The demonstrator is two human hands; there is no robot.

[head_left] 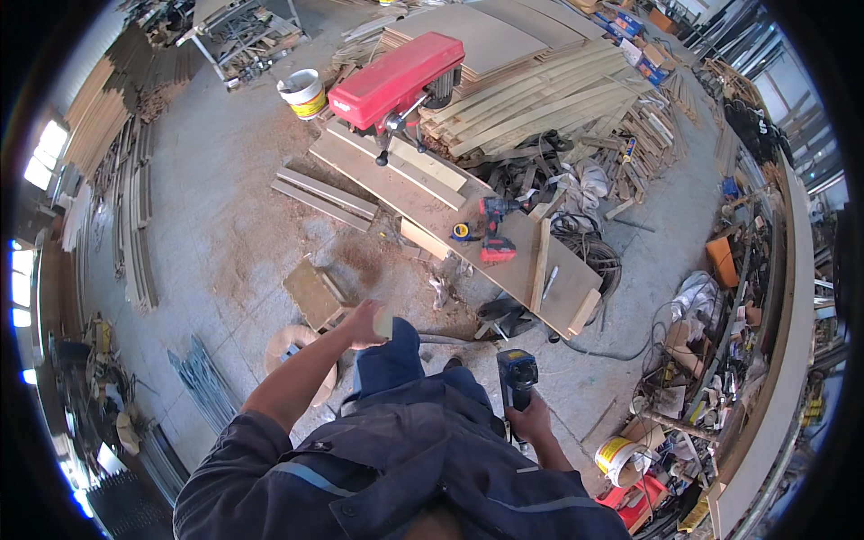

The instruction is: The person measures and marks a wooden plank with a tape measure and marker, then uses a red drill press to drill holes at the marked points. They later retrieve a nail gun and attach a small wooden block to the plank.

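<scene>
My left hand (364, 326) is closed on a small pale wooden block (384, 322), held above my left knee. My right hand (531, 418), down at my right side, grips a black-and-blue handheld power tool (517, 371) by its handle; its exact kind is hard to make out. Ahead of my hands, a long board (423, 200) bears a red-and-black cordless drill (497, 236), a yellow-and-black tape measure (463, 231) and a slim light-coloured stick (551, 281). Wooden strips lie there too, one (541, 265) near the right end.
A red drill press (396, 76) towers over the board's far end. White buckets stand behind it (303, 94) and at lower right (621, 461). Two wooden strips (326, 198) lie on the sawdust-covered floor. Stacked timber (540, 99), coiled cable (594, 256) and cluttered shelving (720, 360) surround me.
</scene>
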